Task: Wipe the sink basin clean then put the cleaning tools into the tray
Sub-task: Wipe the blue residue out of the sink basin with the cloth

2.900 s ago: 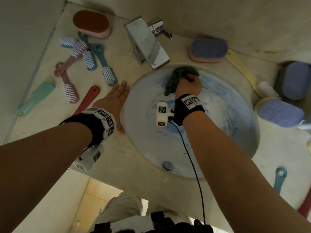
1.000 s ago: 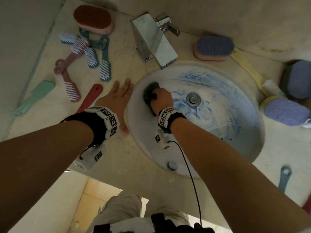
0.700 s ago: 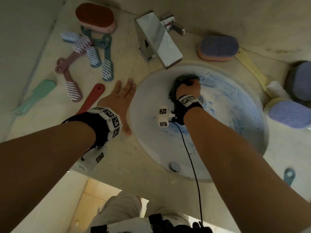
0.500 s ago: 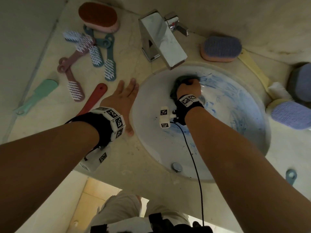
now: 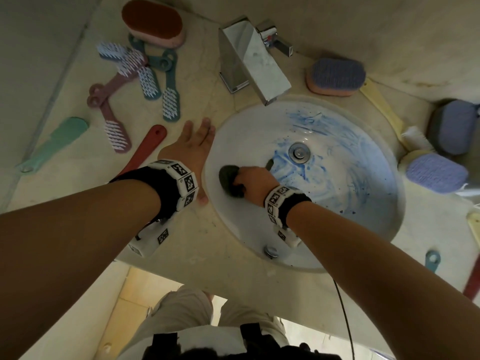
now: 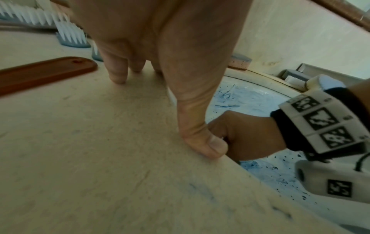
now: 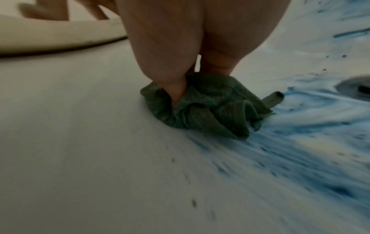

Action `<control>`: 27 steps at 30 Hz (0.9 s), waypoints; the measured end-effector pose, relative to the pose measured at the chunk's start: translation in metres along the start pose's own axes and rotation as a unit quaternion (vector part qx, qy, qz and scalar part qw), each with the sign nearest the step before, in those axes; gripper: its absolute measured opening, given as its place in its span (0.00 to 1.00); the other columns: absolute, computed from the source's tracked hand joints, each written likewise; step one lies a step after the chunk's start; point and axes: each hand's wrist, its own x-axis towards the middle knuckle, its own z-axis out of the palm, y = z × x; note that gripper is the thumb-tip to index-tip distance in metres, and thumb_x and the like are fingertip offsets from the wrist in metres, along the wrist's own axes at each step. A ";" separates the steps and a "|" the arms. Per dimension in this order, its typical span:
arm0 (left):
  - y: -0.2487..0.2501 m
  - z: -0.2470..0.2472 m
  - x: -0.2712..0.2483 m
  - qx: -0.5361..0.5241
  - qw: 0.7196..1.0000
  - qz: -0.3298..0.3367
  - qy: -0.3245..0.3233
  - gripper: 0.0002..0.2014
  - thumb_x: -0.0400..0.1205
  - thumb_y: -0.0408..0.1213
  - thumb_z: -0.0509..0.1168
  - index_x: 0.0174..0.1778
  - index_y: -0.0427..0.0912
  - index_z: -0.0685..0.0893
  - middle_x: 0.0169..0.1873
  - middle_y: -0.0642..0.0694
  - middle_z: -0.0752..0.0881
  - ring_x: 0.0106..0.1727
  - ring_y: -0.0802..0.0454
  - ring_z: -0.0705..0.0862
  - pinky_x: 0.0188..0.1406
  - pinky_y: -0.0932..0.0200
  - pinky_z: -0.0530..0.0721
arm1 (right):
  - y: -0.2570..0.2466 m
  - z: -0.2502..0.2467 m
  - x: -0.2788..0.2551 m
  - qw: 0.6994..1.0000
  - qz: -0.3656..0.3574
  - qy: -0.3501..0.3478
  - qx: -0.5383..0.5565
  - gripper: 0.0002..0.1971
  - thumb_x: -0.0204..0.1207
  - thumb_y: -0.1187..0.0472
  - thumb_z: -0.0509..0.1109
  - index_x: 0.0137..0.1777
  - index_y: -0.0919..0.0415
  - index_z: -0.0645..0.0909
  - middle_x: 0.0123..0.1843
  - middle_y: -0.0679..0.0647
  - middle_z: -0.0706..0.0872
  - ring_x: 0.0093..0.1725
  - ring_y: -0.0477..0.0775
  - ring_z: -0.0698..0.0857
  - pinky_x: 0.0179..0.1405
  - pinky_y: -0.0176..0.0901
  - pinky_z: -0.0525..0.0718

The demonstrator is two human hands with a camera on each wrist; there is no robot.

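Note:
A round white sink basin (image 5: 259, 229) is smeared with blue stains around the drain (image 5: 299, 152). My right hand (image 5: 253, 181) grips a bunched dark green cloth (image 5: 228, 178) (image 7: 208, 107) and presses it against the basin's left wall, close to the rim. The blue smears (image 7: 300, 134) lie to the right of the cloth. My left hand (image 5: 192, 149) (image 6: 160, 47) lies flat on the beige countertop (image 5: 197, 245) beside the basin's left rim, fingers straight and thumb at the edge. No tray is recognisable in these views.
A chrome faucet (image 5: 250, 61) stands behind the basin. Several handled brushes (image 5: 155, 81) and a red handle (image 5: 145, 149) lie at the left. Sponges lie about: an orange-topped one (image 5: 153, 22) at the back, purple ones (image 5: 335, 76) (image 5: 436, 174) on the right. An overflow button (image 5: 271, 251) sits at the basin's front.
My right hand has swept the cloth from the basin's back, under the faucet, down to its left wall, uncovering the drain. The left hand has stayed flat on the counter.

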 end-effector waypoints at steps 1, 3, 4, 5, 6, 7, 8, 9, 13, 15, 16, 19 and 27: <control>0.000 0.000 0.000 0.003 1.000 0.002 0.002 0.78 0.55 0.57 0.84 0.81 0.40 0.27 0.81 0.42 0.27 0.82 0.35 0.33 0.81 0.44 0.42 | 0.002 0.003 -0.008 1.000 -0.008 -0.017 -0.009 0.19 0.79 0.62 0.66 0.70 0.56 0.82 0.69 0.56 0.80 0.67 0.60 0.79 0.65 0.45 0.74; -0.001 0.000 0.000 0.007 1.000 0.002 0.003 0.78 0.55 0.58 0.83 0.81 0.41 0.27 0.81 0.43 0.27 0.82 0.36 0.33 0.81 0.44 0.43 | 0.006 0.008 -0.024 0.998 -0.016 -0.052 -0.036 0.19 0.79 0.63 0.66 0.69 0.57 0.82 0.68 0.56 0.81 0.67 0.59 0.80 0.65 0.44 0.75; -0.001 0.001 0.001 0.007 1.000 0.000 0.002 0.78 0.55 0.58 0.83 0.81 0.41 0.27 0.81 0.43 0.27 0.82 0.36 0.33 0.81 0.44 0.43 | 0.009 0.010 -0.030 0.996 -0.023 -0.068 -0.050 0.18 0.79 0.63 0.66 0.69 0.57 0.83 0.67 0.57 0.81 0.66 0.59 0.80 0.64 0.45 0.76; -0.002 0.001 0.001 0.008 1.000 -0.001 0.001 0.78 0.55 0.58 0.83 0.81 0.41 0.27 0.81 0.43 0.27 0.83 0.36 0.33 0.81 0.44 0.45 | 0.011 0.011 -0.035 0.994 -0.031 -0.083 -0.062 0.18 0.79 0.63 0.65 0.68 0.58 0.83 0.65 0.57 0.82 0.65 0.59 0.81 0.63 0.45 0.78; -0.002 0.001 0.002 0.012 1.000 -0.002 0.003 0.78 0.56 0.58 0.83 0.81 0.41 0.27 0.81 0.43 0.27 0.83 0.37 0.33 0.81 0.43 0.46 | 0.013 0.013 -0.039 0.992 -0.037 -0.097 -0.073 0.17 0.79 0.62 0.65 0.66 0.58 0.84 0.63 0.58 0.83 0.63 0.60 0.82 0.62 0.46 0.79; -0.002 0.002 0.002 0.016 1.000 -0.004 0.006 0.77 0.56 0.58 0.83 0.81 0.41 0.27 0.81 0.44 0.27 0.83 0.37 0.33 0.81 0.43 0.48 | 0.014 0.013 -0.041 0.990 -0.040 -0.107 -0.081 0.16 0.79 0.62 0.64 0.64 0.59 0.85 0.62 0.58 0.83 0.62 0.60 0.83 0.60 0.47 0.80; -0.001 0.002 0.001 0.019 1.000 -0.006 0.008 0.77 0.57 0.58 0.83 0.81 0.41 0.27 0.81 0.44 0.27 0.83 0.37 0.34 0.81 0.43 0.50 | 0.014 0.013 -0.041 0.989 -0.039 -0.114 -0.083 0.15 0.79 0.62 0.64 0.63 0.59 0.85 0.60 0.58 0.83 0.61 0.61 0.83 0.59 0.47 0.81; -0.001 0.003 0.002 0.019 1.000 -0.007 0.011 0.76 0.57 0.57 0.83 0.81 0.41 0.27 0.81 0.44 0.27 0.83 0.37 0.34 0.81 0.43 0.50 | 0.013 0.013 -0.040 0.989 -0.033 -0.116 -0.081 0.14 0.79 0.62 0.65 0.62 0.59 0.84 0.60 0.58 0.83 0.61 0.61 0.83 0.59 0.48 0.81; -0.004 0.006 0.004 0.012 1.000 0.000 0.017 0.77 0.56 0.57 0.83 0.81 0.41 0.27 0.81 0.44 0.28 0.83 0.36 0.33 0.82 0.42 0.49 | 0.006 0.001 -0.022 0.996 0.078 -0.037 0.017 0.19 0.79 0.62 0.67 0.70 0.56 0.81 0.66 0.58 0.83 0.65 0.62 0.82 0.66 0.49 0.79; -0.004 0.007 0.006 0.017 1.000 -0.002 0.022 0.78 0.55 0.58 0.83 0.81 0.41 0.27 0.81 0.43 0.28 0.83 0.35 0.33 0.83 0.41 0.51 | 0.000 -0.006 -0.004 0.991 0.120 0.016 0.065 0.21 0.78 0.61 0.67 0.72 0.54 0.79 0.66 0.59 0.84 0.65 0.64 0.82 0.66 0.51 0.80; -0.004 0.007 0.006 0.020 1.000 -0.001 0.021 0.78 0.55 0.58 0.83 0.81 0.40 0.28 0.81 0.43 0.28 0.83 0.35 0.34 0.83 0.40 0.51 | -0.003 -0.012 0.005 0.986 0.136 0.036 0.088 0.23 0.77 0.62 0.68 0.73 0.54 0.78 0.66 0.60 0.84 0.65 0.64 0.82 0.65 0.51 0.81; -0.003 0.005 0.006 0.012 1.000 0.000 0.016 0.77 0.56 0.56 0.83 0.82 0.40 0.29 0.81 0.43 0.28 0.83 0.35 0.34 0.83 0.40 0.51 | -0.009 -0.023 0.021 0.980 0.165 0.044 0.101 0.24 0.76 0.62 0.69 0.74 0.55 0.77 0.65 0.61 0.84 0.65 0.66 0.83 0.63 0.49 0.82; -0.007 0.007 0.009 0.005 1.000 0.005 0.015 0.78 0.54 0.57 0.84 0.81 0.40 0.27 0.81 0.43 0.26 0.82 0.35 0.32 0.83 0.39 0.50 | -0.013 0.007 -0.027 0.990 0.106 -0.095 -0.007 0.16 0.75 0.60 0.70 0.63 0.56 0.84 0.59 0.57 0.86 0.57 0.61 0.86 0.55 0.47 0.84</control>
